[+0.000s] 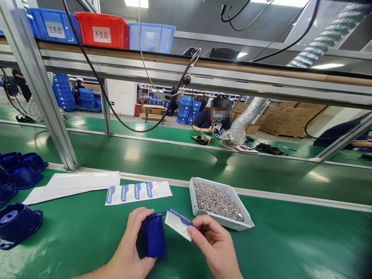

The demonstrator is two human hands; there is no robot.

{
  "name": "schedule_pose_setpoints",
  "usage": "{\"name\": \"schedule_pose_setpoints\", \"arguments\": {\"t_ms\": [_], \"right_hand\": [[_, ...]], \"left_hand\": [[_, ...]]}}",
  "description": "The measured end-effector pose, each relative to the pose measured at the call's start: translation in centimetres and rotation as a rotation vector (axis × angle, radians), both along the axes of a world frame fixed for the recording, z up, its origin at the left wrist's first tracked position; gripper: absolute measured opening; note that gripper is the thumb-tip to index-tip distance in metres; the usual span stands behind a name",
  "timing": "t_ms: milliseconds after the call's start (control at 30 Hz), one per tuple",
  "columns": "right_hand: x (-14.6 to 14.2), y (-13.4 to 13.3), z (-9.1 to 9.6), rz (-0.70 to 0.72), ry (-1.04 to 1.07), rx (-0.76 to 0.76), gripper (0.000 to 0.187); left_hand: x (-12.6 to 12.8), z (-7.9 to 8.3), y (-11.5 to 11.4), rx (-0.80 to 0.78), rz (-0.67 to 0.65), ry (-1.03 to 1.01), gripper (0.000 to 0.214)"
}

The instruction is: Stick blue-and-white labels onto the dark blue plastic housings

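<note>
My left hand (135,244) is closed around a dark blue plastic housing (155,235), thumb low and fingers over its upper edge. Just to its right, my right hand (213,242) pinches one end of a white and blue printed label (178,223). The label's free end points at the housing, with a small gap between them. Behind the hands lies a label strip (136,193) with several similar labels on it. A white tray (247,223) full of small metal screws (217,199) stands beyond my right hand.
More blue housings (21,223) sit at the left edge, beside white paper sheets (84,182). A metal post (43,81) rises at the left. Overhead, a shelf carries blue and red bins (101,29); a black cable hangs below it. A co-worker (215,116) sits across the bench.
</note>
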State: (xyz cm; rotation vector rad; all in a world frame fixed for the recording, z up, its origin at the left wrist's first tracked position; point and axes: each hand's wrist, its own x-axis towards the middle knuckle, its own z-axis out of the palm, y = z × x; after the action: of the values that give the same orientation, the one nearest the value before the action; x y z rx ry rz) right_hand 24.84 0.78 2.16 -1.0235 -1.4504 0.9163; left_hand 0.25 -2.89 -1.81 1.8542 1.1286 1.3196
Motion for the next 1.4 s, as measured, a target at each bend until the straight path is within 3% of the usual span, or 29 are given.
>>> {"name": "schedule_pose_setpoints", "arguments": {"t_ms": [100, 200, 267, 400, 467, 533, 600, 700, 767, 1000, 1133, 1233, 1400], "right_hand": [[-0.4, 0.0, -0.5, 0.062, -0.060, 0.090, 0.025], [-1.6, -0.5, -0.9, 0.006, -0.288, 0.292, 0.057], [-2.5, -1.1, -1.0, 0.003, -0.414, 0.316, 0.079], [-2.7, -1.8, -0.8, 0.252, -0.603, 0.210, 0.138], [-2.2, -1.9, -0.5, 0.393, -0.679, 0.218, 0.151], [-1.6, -1.7, 0.0, 0.381, -0.645, 0.278, 0.142], [-1.2, -1.4, 0.4, 0.223, -0.545, 0.349, 0.108], [-1.0, -0.9, 0.9, -0.025, -0.402, 0.465, 0.043], [-1.1, -0.6, 1.1, -0.086, -0.314, 0.473, 0.023], [-1.3, -0.8, 0.9, -0.092, -0.183, 0.333, 0.011], [-1.1, -1.2, 0.7, -0.184, -0.112, 0.151, 0.022], [-0.9, -1.1, 0.8, -0.141, -0.049, 0.034, 0.029], [-1.4, -1.2, 1.2, -0.075, -0.056, -0.068, 0.036]], "left_hand": [[0.0, 0.4, 0.1, 0.014, -0.005, 0.001, 0.095], [0.4, 0.7, 0.0, 0.066, -0.073, -0.007, 0.095], [0.8, 0.8, -0.2, 0.127, -0.123, -0.016, 0.093], [1.1, 0.7, -0.4, 0.114, -0.147, -0.009, 0.096], [0.9, 0.6, -0.3, 0.047, -0.100, 0.017, 0.101], [0.5, 0.7, -0.2, 0.021, -0.053, 0.029, 0.102], [0.2, 0.7, 0.0, 0.024, -0.036, 0.026, 0.099], [0.0, 0.8, 0.0, 0.020, -0.037, 0.021, 0.097], [0.1, 0.8, 0.0, 0.028, -0.039, 0.022, 0.097], [0.2, 0.8, -0.1, 0.027, -0.014, 0.016, 0.093], [0.0, 0.6, -0.1, -0.099, -0.038, -0.046, 0.091], [0.1, 0.8, -0.1, -0.211, -0.104, -0.156, 0.085], [0.2, 0.9, 0.0, -0.187, -0.127, -0.182, 0.081]]}}
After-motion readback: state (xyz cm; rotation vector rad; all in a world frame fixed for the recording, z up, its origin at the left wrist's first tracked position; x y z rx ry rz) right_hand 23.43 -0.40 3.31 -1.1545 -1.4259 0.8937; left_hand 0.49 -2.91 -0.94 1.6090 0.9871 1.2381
